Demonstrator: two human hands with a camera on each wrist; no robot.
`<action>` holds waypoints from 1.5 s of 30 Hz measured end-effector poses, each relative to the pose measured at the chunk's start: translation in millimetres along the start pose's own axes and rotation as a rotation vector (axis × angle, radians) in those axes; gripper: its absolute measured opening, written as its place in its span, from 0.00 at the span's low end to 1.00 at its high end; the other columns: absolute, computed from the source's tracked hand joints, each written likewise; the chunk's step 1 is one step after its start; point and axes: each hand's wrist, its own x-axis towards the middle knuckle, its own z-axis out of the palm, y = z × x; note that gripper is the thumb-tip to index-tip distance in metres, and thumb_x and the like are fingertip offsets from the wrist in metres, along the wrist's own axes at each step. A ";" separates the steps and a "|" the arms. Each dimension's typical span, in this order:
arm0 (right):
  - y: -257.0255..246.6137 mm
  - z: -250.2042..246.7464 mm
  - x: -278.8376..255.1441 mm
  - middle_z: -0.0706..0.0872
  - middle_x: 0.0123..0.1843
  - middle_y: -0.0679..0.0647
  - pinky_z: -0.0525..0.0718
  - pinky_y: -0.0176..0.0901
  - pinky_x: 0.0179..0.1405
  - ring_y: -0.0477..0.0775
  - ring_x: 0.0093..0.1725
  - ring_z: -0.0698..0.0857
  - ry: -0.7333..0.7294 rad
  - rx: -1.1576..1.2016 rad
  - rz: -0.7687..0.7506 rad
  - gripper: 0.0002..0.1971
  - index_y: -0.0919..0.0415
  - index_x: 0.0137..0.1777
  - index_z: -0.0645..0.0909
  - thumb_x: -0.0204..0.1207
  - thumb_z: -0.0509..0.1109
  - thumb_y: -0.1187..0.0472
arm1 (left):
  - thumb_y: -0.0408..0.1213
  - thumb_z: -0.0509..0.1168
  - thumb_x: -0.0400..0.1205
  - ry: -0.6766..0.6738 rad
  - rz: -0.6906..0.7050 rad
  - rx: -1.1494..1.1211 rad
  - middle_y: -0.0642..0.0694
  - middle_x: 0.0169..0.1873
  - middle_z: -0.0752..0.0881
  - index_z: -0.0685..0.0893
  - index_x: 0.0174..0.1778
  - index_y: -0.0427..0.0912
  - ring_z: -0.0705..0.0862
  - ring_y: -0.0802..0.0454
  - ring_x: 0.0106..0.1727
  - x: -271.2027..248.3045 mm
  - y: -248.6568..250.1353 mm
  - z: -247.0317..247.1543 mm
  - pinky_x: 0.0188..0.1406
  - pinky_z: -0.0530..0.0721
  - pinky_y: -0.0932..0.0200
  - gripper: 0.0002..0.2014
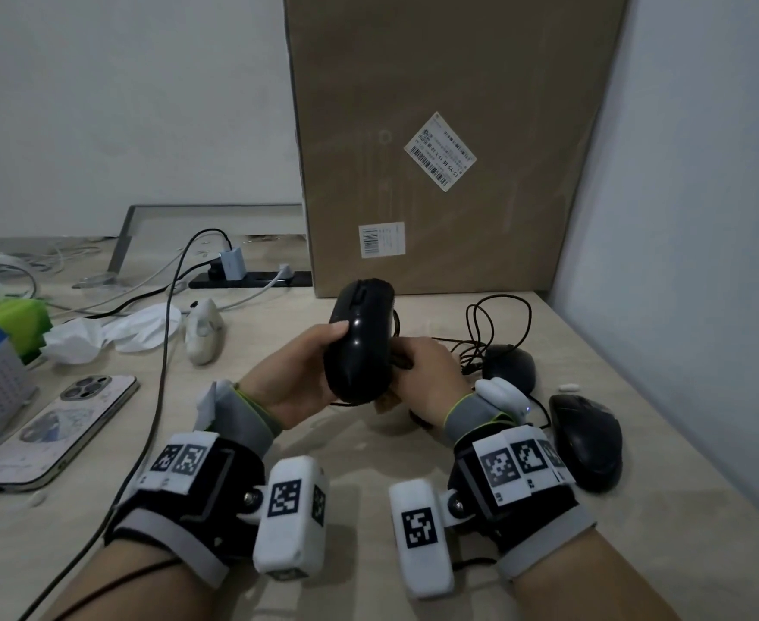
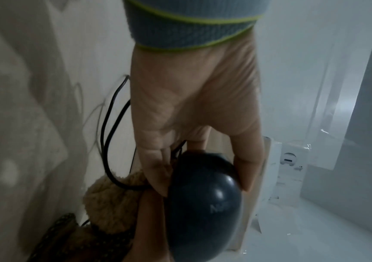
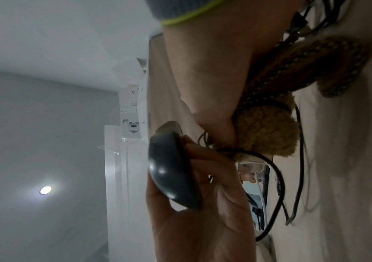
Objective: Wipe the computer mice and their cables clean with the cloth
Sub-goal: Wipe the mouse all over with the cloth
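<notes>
My left hand (image 1: pixel 310 365) grips a glossy black mouse (image 1: pixel 360 342) and holds it above the table, thumb on its left side. In the left wrist view the fingers (image 2: pixel 158 170) curl round the mouse (image 2: pixel 203 203). My right hand (image 1: pixel 422 369) is against the mouse's right side and clutches a tan fleecy cloth (image 3: pixel 268 129), of which only a scrap (image 1: pixel 386 402) shows from the head view. The mouse's thin black cable (image 3: pixel 270 168) loops past the cloth. Two more black mice (image 1: pixel 510 367) (image 1: pixel 586 441) lie on the table at the right, with coiled cables (image 1: pixel 498 316) behind them.
A large cardboard box (image 1: pixel 449 141) stands against the wall behind the hands. At the left lie a phone (image 1: pixel 55 432), a white crumpled tissue (image 1: pixel 113 333), a white controller-like device (image 1: pixel 205 329), a power strip (image 1: pixel 247 277) with chargers, and a black cable (image 1: pixel 162 374) crossing the table.
</notes>
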 end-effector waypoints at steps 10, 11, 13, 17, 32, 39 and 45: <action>11.6 -5.4 1.9 0.88 0.37 0.44 0.70 0.51 0.59 0.51 0.46 0.84 0.238 0.047 0.115 0.10 0.49 0.40 0.84 0.74 0.68 0.45 | 0.41 0.61 0.81 0.452 0.465 -0.420 0.41 0.57 0.88 0.75 0.72 0.42 0.87 0.48 0.56 -3.9 32.8 -32.1 0.44 0.89 0.57 0.22; 12.3 -5.8 2.4 0.87 0.35 0.43 0.69 0.50 0.58 0.50 0.45 0.83 0.268 0.049 0.139 0.10 0.49 0.41 0.84 0.73 0.68 0.44 | 0.42 0.62 0.81 0.532 0.499 -0.475 0.42 0.61 0.85 0.75 0.72 0.42 0.86 0.49 0.58 -4.6 35.4 -40.9 0.44 0.89 0.56 0.22; 13.1 -6.4 2.7 0.86 0.31 0.42 0.69 0.50 0.57 0.49 0.42 0.82 0.319 0.044 0.181 0.11 0.50 0.38 0.84 0.72 0.68 0.44 | 0.42 0.64 0.81 0.630 0.558 -0.531 0.44 0.64 0.82 0.74 0.73 0.42 0.83 0.50 0.62 -5.8 37.0 -50.8 0.51 0.86 0.56 0.24; 14.6 -7.2 3.9 0.80 0.28 0.43 0.69 0.51 0.57 0.53 0.39 0.79 0.425 0.075 0.225 0.12 0.52 0.35 0.79 0.75 0.66 0.47 | 0.42 0.63 0.81 0.627 0.549 -0.450 0.46 0.56 0.84 0.76 0.70 0.44 0.84 0.51 0.56 -3.7 33.8 -44.6 0.55 0.85 0.54 0.21; 7.9 4.1 4.8 0.90 0.44 0.52 0.74 0.55 0.63 0.59 0.56 0.83 0.155 -0.017 -0.089 0.10 0.46 0.53 0.86 0.75 0.67 0.55 | 0.46 0.81 0.59 0.068 0.092 -0.067 0.36 0.58 0.87 0.88 0.57 0.38 0.88 0.44 0.56 0.4 1.3 2.5 0.48 0.88 0.53 0.30; 8.6 1.7 -0.2 0.86 0.38 0.46 0.66 0.50 0.56 0.56 0.55 0.80 0.081 -0.034 -0.107 0.06 0.46 0.47 0.85 0.75 0.70 0.49 | 0.43 0.61 0.78 0.175 0.278 -0.089 0.42 0.45 0.89 0.83 0.57 0.41 0.90 0.49 0.43 -0.5 10.2 -0.1 0.37 0.88 0.58 0.15; 15.2 -1.7 6.8 0.87 0.43 0.47 0.66 0.49 0.57 0.55 0.56 0.79 0.183 -0.076 0.048 0.06 0.47 0.44 0.81 0.77 0.66 0.48 | 0.43 0.83 0.56 0.426 0.613 -0.497 0.46 0.50 0.90 0.81 0.57 0.46 0.87 0.51 0.55 -14.1 45.7 -55.0 0.46 0.87 0.56 0.33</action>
